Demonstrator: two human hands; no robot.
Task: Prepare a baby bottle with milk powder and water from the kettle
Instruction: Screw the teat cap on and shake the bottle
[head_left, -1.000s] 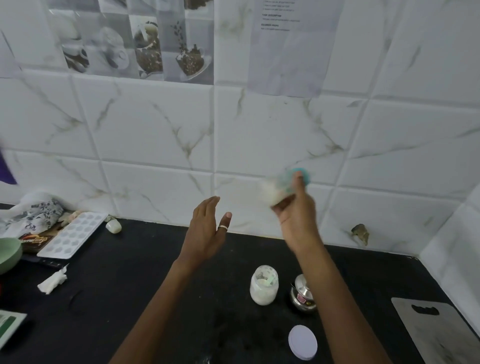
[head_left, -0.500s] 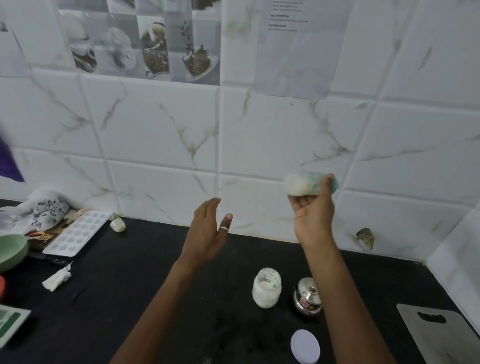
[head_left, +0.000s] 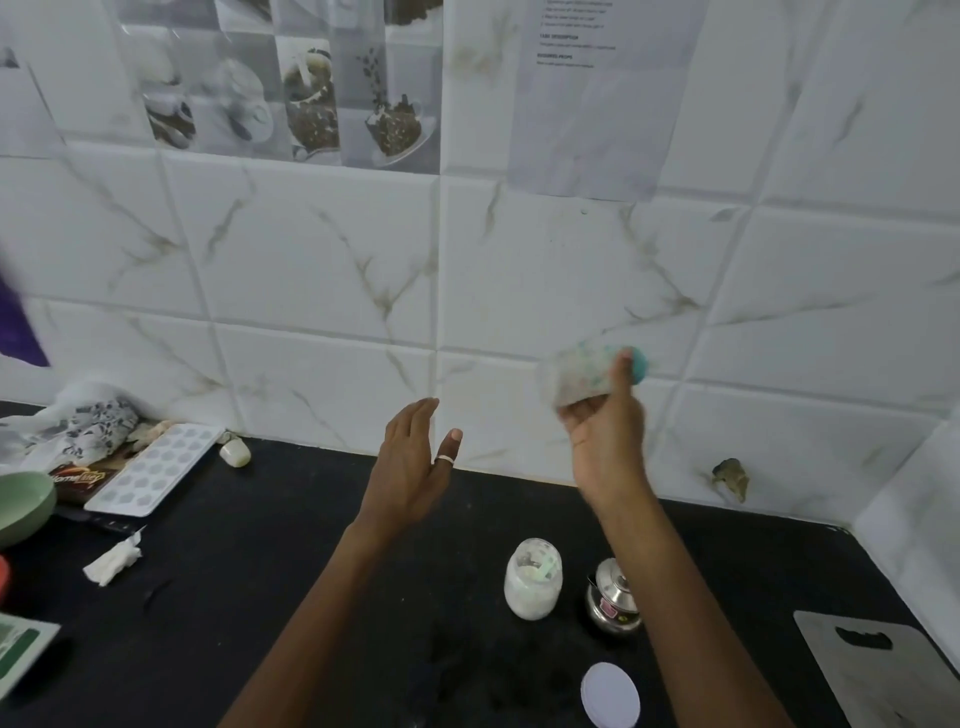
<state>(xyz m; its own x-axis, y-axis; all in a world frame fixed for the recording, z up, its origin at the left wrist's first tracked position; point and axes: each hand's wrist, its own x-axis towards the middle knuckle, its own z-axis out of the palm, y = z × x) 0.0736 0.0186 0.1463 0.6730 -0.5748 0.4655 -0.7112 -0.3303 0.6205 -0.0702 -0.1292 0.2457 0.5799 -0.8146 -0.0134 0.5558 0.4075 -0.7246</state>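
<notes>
My right hand (head_left: 605, 436) is raised in front of the tiled wall and grips a baby bottle (head_left: 584, 376) lying sideways, milky white inside, with a teal top pointing right; the bottle is motion-blurred. My left hand (head_left: 410, 467) hovers to its left above the counter, fingers straight, holding nothing, a ring on the thumb. Below on the black counter (head_left: 291, 587) stands an open glass jar of white milk powder (head_left: 532, 579), with a small steel kettle (head_left: 613, 603) right beside it. The jar's round white lid (head_left: 610, 695) lies flat nearer to me.
A grey cutting board (head_left: 883, 670) lies at the right edge. At the left are a white ice tray (head_left: 150, 470), a green bowl (head_left: 23, 506), a crumpled tissue (head_left: 111, 561), a patterned cloth (head_left: 88, 426) and a small white object (head_left: 236, 453) by the wall.
The bottle in my right hand has shifted right and back while turning from tilted to sideways, blurred throughout. My left hand has stayed almost still. Jar, kettle and lid have not moved.
</notes>
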